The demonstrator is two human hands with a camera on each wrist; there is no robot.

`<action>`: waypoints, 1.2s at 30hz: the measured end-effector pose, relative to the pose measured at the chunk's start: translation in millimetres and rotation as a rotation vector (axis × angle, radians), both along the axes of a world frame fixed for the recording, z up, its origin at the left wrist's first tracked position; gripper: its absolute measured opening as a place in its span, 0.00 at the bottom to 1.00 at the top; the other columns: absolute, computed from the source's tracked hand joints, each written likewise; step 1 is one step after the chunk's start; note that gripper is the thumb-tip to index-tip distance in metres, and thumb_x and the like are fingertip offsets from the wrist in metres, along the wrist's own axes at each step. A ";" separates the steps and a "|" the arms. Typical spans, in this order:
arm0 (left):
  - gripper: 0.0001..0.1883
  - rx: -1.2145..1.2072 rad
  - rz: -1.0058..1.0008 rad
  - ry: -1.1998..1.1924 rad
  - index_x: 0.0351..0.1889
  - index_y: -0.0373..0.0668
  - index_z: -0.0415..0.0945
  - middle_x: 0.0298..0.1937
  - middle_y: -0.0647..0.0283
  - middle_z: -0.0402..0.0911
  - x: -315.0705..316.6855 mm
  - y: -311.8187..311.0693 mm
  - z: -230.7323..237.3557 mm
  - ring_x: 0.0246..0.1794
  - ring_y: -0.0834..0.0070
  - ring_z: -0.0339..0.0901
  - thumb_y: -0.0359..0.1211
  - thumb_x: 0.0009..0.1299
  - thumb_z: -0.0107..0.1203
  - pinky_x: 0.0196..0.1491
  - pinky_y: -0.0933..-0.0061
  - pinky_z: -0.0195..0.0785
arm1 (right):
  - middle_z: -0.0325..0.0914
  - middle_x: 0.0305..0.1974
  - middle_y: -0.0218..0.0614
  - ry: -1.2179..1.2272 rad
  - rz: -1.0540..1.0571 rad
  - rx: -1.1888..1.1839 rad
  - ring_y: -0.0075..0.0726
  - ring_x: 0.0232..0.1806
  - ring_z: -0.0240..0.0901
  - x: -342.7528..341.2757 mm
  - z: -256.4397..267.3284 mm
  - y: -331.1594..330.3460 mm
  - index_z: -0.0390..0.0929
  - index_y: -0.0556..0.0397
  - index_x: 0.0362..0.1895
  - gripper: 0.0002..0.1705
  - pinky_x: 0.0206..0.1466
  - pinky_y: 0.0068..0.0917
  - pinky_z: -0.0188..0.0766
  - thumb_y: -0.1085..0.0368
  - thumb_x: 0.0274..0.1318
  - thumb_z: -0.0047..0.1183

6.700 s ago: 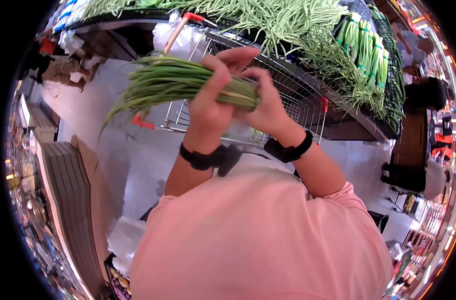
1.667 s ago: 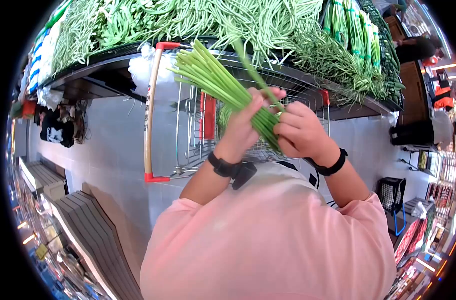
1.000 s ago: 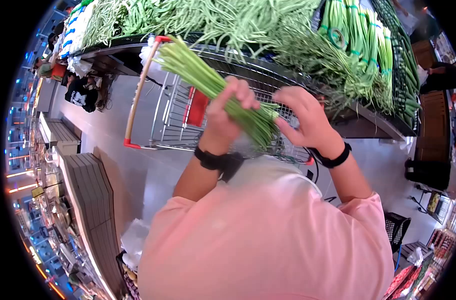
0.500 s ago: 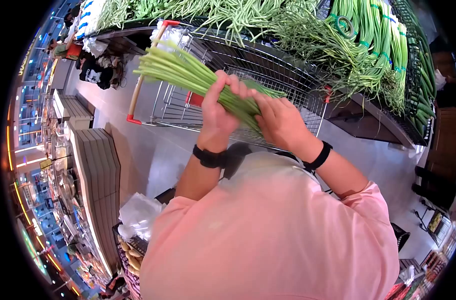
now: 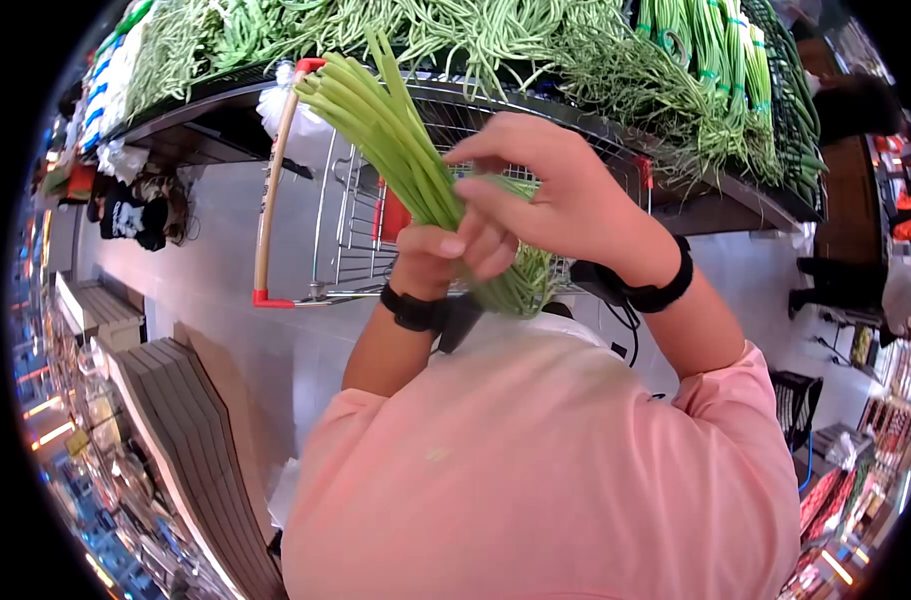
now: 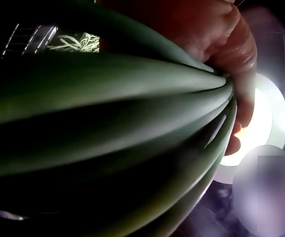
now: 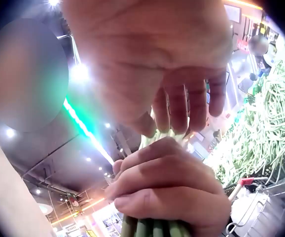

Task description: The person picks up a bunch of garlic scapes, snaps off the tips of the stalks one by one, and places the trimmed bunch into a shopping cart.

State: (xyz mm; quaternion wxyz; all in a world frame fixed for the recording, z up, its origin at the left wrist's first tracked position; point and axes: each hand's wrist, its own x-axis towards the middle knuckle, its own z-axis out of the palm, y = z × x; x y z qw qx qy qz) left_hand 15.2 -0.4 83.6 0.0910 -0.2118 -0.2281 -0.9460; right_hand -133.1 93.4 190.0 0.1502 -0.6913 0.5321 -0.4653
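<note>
Green stalks (image 5: 390,150), gripped in my left hand (image 5: 430,258), seem mid-tidying; my right hand (image 5: 575,195), fingers apart, should close in next.

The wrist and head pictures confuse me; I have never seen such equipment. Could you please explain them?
There is no robot here, only a person's two bare hands with black wristbands. The head picture comes from a camera worn on the head, looking forward and down. Below is a pink shirt; beyond the hands are a shopping cart and a stand piled with green vegetables. The left hand grips a bunch of green stalks. The right hand is beside them; I cannot tell whether it touches them. The left wrist camera sees the stalks very close; the right wrist camera sees both hands.
</note>
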 end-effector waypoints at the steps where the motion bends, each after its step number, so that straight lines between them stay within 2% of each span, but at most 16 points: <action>1: 0.10 0.041 -0.045 0.005 0.29 0.46 0.71 0.20 0.69 0.65 2.2 -3.4 -4.0 0.19 0.72 0.66 0.33 0.62 0.64 0.28 0.67 0.61 | 0.80 0.38 0.35 -0.044 -0.011 0.024 0.35 0.38 0.78 8.8 -2.8 -6.0 0.85 0.54 0.55 0.17 0.46 0.30 0.76 0.71 0.62 0.65; 4: 0.11 0.084 -0.128 0.072 0.31 0.46 0.70 0.21 0.69 0.65 7.0 -18.4 -15.6 0.19 0.72 0.67 0.35 0.63 0.63 0.28 0.68 0.60 | 0.80 0.38 0.34 -0.166 -0.040 0.075 0.32 0.38 0.78 24.8 -4.9 -14.5 0.85 0.54 0.53 0.16 0.44 0.28 0.75 0.71 0.60 0.66; 10: 0.12 -0.036 -0.171 -0.010 0.32 0.46 0.71 0.21 0.68 0.67 14.9 -26.6 -4.5 0.18 0.73 0.67 0.36 0.65 0.65 0.26 0.68 0.62 | 0.80 0.39 0.33 -0.056 -0.149 0.064 0.31 0.38 0.78 39.2 4.2 -12.5 0.85 0.53 0.52 0.16 0.43 0.28 0.75 0.72 0.59 0.67; 13: 0.13 -0.046 -0.172 -0.016 0.32 0.45 0.70 0.20 0.66 0.70 23.7 -32.8 -5.6 0.18 0.71 0.69 0.37 0.67 0.66 0.26 0.68 0.65 | 0.82 0.41 0.31 -0.091 -0.215 0.060 0.26 0.39 0.79 51.7 7.3 -14.0 0.85 0.55 0.50 0.13 0.45 0.25 0.75 0.73 0.60 0.67; 16: 0.15 -0.077 -0.172 -0.009 0.32 0.44 0.70 0.20 0.64 0.73 30.3 -34.9 2.4 0.19 0.70 0.72 0.38 0.69 0.67 0.27 0.67 0.67 | 0.85 0.44 0.30 -0.330 -0.301 0.157 0.21 0.43 0.81 56.8 25.9 -20.9 0.85 0.58 0.49 0.10 0.49 0.21 0.78 0.73 0.64 0.66; 17: 0.15 -0.096 -0.170 -0.009 0.32 0.43 0.70 0.20 0.63 0.75 31.9 -34.2 6.1 0.19 0.69 0.73 0.38 0.69 0.67 0.27 0.66 0.68 | 0.87 0.46 0.30 -0.412 -0.312 0.101 0.20 0.46 0.82 57.7 30.0 -26.7 0.85 0.60 0.49 0.10 0.54 0.21 0.80 0.72 0.67 0.66; 18: 0.13 -0.074 -0.157 -0.027 0.29 0.44 0.72 0.20 0.64 0.78 32.1 -30.8 7.8 0.16 0.69 0.77 0.36 0.67 0.66 0.27 0.69 0.73 | 0.87 0.45 0.30 -0.423 -0.333 0.088 0.20 0.47 0.83 56.4 37.5 -33.9 0.85 0.60 0.51 0.11 0.54 0.21 0.81 0.71 0.67 0.66; 19: 0.13 -0.081 -0.154 -0.036 0.29 0.44 0.72 0.19 0.65 0.78 33.8 -30.0 10.5 0.16 0.70 0.77 0.35 0.67 0.67 0.27 0.69 0.73 | 0.87 0.45 0.31 -0.434 -0.355 0.078 0.21 0.47 0.83 54.8 42.7 -40.8 0.85 0.60 0.52 0.12 0.54 0.22 0.82 0.70 0.66 0.67; 22: 0.14 -0.090 -0.156 -0.048 0.29 0.44 0.72 0.19 0.67 0.77 37.7 -27.9 19.1 0.16 0.74 0.76 0.35 0.66 0.68 0.26 0.70 0.71 | 0.88 0.44 0.31 -0.435 -0.287 0.104 0.21 0.45 0.84 48.3 41.5 -58.4 0.85 0.60 0.53 0.14 0.52 0.22 0.83 0.69 0.66 0.68; 25: 0.14 -0.081 -0.160 -0.022 0.28 0.45 0.73 0.18 0.69 0.76 35.6 -28.3 20.1 0.15 0.75 0.75 0.35 0.65 0.70 0.25 0.71 0.69 | 0.90 0.37 0.34 -0.509 -0.287 -0.054 0.22 0.38 0.85 47.9 34.6 -69.0 0.88 0.60 0.49 0.12 0.46 0.23 0.83 0.67 0.63 0.67; 28: 0.13 -0.061 -0.173 0.007 0.26 0.46 0.73 0.18 0.69 0.77 32.4 -21.0 16.3 0.15 0.75 0.75 0.34 0.62 0.70 0.24 0.72 0.68 | 0.90 0.43 0.37 -0.612 -0.184 -0.073 0.25 0.43 0.86 46.2 35.6 -69.7 0.86 0.60 0.55 0.17 0.51 0.25 0.84 0.67 0.64 0.66; 31: 0.13 -0.066 -0.193 0.076 0.23 0.47 0.73 0.17 0.68 0.77 23.1 -17.7 15.8 0.15 0.74 0.74 0.33 0.59 0.70 0.23 0.71 0.66 | 0.85 0.55 0.34 -0.513 -0.142 -0.025 0.27 0.56 0.82 44.9 32.2 -52.1 0.81 0.59 0.63 0.21 0.61 0.27 0.80 0.69 0.68 0.65; 33: 0.14 -0.043 -0.190 0.101 0.22 0.48 0.72 0.17 0.68 0.77 17.7 -13.0 18.2 0.14 0.74 0.73 0.34 0.57 0.70 0.21 0.71 0.64 | 0.83 0.58 0.35 -0.388 -0.079 0.099 0.29 0.59 0.81 38.3 24.2 -26.3 0.79 0.57 0.66 0.24 0.64 0.31 0.79 0.69 0.67 0.65; 34: 0.14 -0.006 -0.219 0.155 0.23 0.47 0.72 0.17 0.68 0.75 13.4 -11.1 15.1 0.14 0.74 0.72 0.35 0.59 0.70 0.22 0.71 0.63 | 0.82 0.60 0.35 -0.321 -0.042 0.160 0.31 0.60 0.80 33.0 22.7 -12.7 0.78 0.57 0.67 0.26 0.66 0.32 0.78 0.69 0.66 0.65; 36: 0.14 0.067 -0.282 0.256 0.27 0.45 0.72 0.17 0.69 0.71 4.3 -3.9 8.6 0.15 0.74 0.69 0.37 0.63 0.68 0.23 0.71 0.60 | 0.81 0.57 0.35 -0.243 -0.011 0.257 0.33 0.58 0.80 32.2 24.8 11.2 0.78 0.54 0.67 0.29 0.62 0.31 0.77 0.68 0.61 0.70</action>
